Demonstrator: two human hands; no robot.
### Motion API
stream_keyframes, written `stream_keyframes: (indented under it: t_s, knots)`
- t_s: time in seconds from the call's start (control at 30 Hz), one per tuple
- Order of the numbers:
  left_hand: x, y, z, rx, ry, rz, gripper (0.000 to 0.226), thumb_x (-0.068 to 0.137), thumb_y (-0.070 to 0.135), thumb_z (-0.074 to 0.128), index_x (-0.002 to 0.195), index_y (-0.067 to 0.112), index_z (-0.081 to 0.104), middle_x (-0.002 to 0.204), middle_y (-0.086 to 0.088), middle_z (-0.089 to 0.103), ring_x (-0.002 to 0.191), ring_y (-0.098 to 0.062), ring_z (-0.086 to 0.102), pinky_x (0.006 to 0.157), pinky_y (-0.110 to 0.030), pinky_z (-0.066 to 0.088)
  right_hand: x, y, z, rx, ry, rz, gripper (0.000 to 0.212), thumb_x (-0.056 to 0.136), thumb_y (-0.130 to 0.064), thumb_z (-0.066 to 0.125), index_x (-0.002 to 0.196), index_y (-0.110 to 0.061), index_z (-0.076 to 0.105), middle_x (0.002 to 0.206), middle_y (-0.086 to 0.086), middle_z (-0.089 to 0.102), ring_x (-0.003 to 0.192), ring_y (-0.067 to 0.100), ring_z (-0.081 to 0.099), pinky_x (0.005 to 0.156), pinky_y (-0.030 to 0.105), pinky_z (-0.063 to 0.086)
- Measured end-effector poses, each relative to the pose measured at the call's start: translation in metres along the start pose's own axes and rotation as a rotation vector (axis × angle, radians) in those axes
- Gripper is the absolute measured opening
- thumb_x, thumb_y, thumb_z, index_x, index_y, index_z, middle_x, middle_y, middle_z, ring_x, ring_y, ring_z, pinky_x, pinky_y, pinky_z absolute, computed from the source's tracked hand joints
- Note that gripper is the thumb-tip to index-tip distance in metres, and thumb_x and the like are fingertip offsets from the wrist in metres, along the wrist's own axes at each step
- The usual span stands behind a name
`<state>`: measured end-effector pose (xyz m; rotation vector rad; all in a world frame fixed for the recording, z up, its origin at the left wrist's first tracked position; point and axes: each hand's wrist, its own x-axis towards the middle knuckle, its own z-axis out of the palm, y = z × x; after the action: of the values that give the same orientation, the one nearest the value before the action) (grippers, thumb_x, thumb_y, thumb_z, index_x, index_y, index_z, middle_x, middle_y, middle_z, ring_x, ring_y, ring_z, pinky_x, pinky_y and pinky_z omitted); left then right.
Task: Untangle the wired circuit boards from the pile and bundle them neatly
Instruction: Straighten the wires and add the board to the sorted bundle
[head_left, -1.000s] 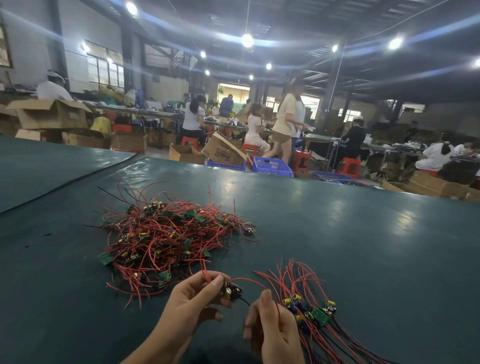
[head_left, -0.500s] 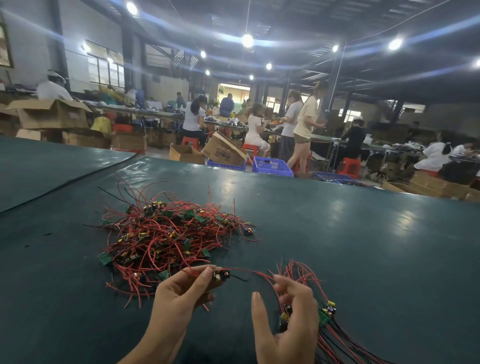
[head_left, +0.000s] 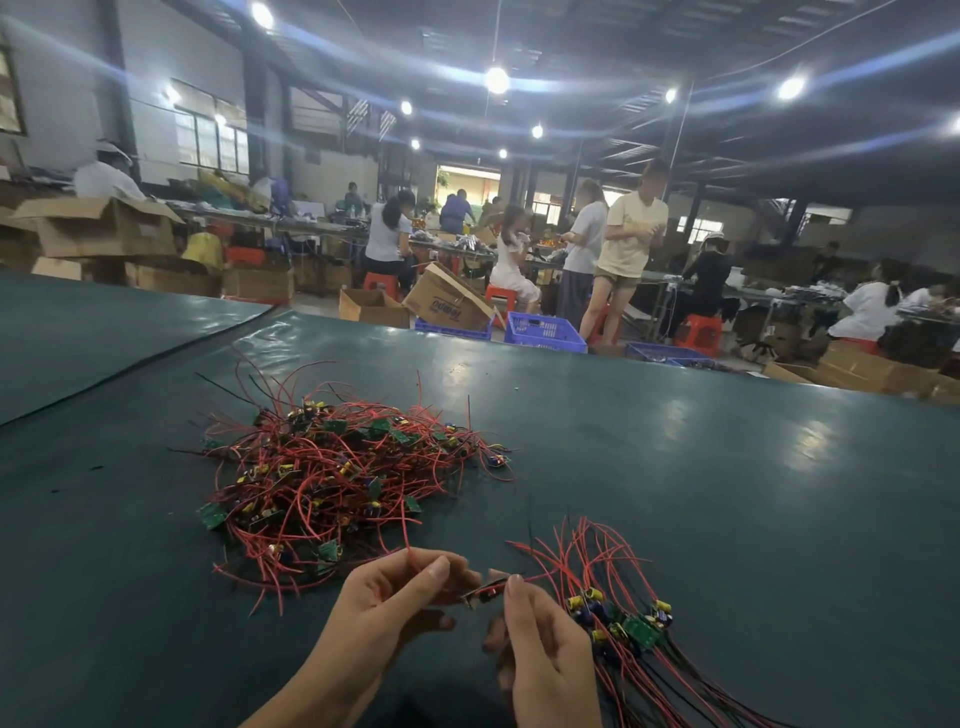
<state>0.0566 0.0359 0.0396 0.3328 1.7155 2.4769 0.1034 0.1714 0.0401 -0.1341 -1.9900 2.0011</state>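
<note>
A tangled pile (head_left: 332, 467) of small green circuit boards with red and black wires lies on the dark green table (head_left: 701, 493). To its right, near me, a sorted bundle (head_left: 618, 618) of boards lies with its wires aligned. Between them, one small circuit board (head_left: 485, 592) is held just above the table. My left hand (head_left: 400, 597) pinches its red wire, which runs up toward the pile. My right hand (head_left: 540, 649) touches the board's right end with the index fingertip and thumb, right beside the bundle.
The table stretches far ahead and to the right; a second green table (head_left: 104, 332) lies at the left. Beyond the far edge stand cardboard boxes (head_left: 447, 306), blue crates (head_left: 543, 332), red stools and several people working at benches.
My right hand left the bundle and moved left onto the single board. My left hand drew that board nearer to me and lower, its red wire pulled out of the pile.
</note>
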Motion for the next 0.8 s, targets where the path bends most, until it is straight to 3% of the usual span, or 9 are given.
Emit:
stream_keyframes:
  t_s: [0.3,0.8]
  knots:
    - [-0.0002,0.0015,0.0025,-0.026,-0.011,-0.021,0.019,0.074,0.020,0.062,0.071,0.005,0.074,0.081,-0.019,0.071,0.067,-0.018,0.066,0.054,-0.023,0.051,0.0032,0.0013,-0.0012,0.106,0.032,0.011,0.025,0.094,-0.005,0.056,0.079,-0.013,0.074,0.049,0.008,0.056,0.033,0.013,0.039,0.035,0.020,0.033]
    - [0.0015,0.0004,0.0055,0.032,0.010,-0.116,0.047,0.081,0.042,0.049,0.081,0.005,0.077,0.087,-0.019,0.074,0.069,-0.029,0.070,0.055,-0.026,0.054,0.0102,0.0039,-0.0035,0.139,0.153,0.015,0.019,0.094,-0.003,0.055,0.088,-0.011,0.071,0.057,0.005,0.063,0.033,0.015,0.037,0.033,0.021,0.032]
